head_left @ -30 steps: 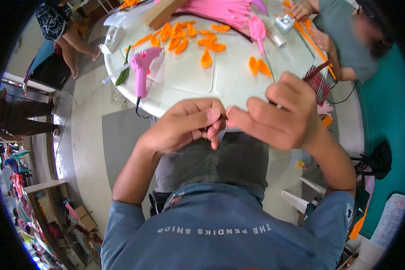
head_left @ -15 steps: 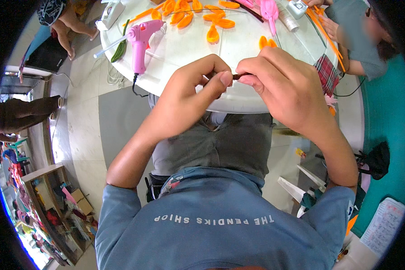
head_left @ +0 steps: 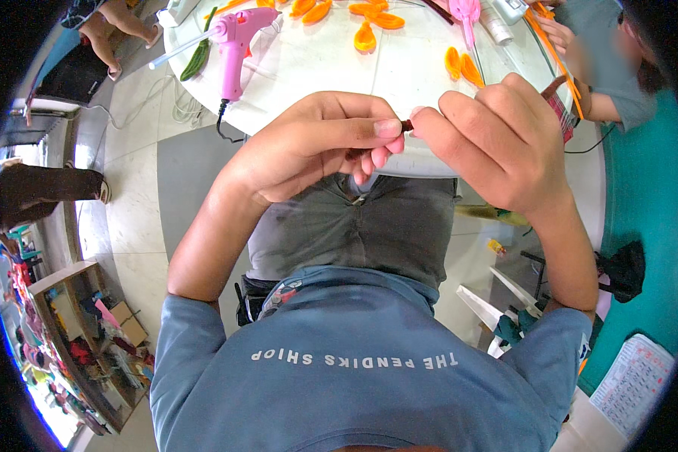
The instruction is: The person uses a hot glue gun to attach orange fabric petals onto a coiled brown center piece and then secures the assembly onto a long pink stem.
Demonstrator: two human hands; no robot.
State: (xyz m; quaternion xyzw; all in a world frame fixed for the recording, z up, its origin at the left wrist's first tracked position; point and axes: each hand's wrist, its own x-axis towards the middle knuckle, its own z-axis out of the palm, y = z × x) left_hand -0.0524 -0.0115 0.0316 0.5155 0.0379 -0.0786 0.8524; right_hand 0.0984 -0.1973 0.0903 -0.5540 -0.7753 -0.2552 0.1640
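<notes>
"White tabletop [head_left: 399,75] ahead, pale floor around it. Any containers?"

"Lower left, an open wooden shelf [head_left: 62,278] holds a cardboard box [head_left: 132,324] and a colourful jumble, too small to sort out. I can't tell what's in the box."

"And the hands?"

"Left hand [head_left: 316,142] pinches a dark brown stem [head_left: 407,126] between thumb and fingers; right hand [head_left: 497,147], fingers curled, grips it from the other side. Only a short bit shows between them, over the table's near edge."

"What's around?"

"Pink glue gun [head_left: 236,56] beyond the left hand, its cord over the edge, green strip [head_left: 196,62] beside it. Orange loops [head_left: 364,38] lie farther back. The right hand blocks some tabletop."
</notes>
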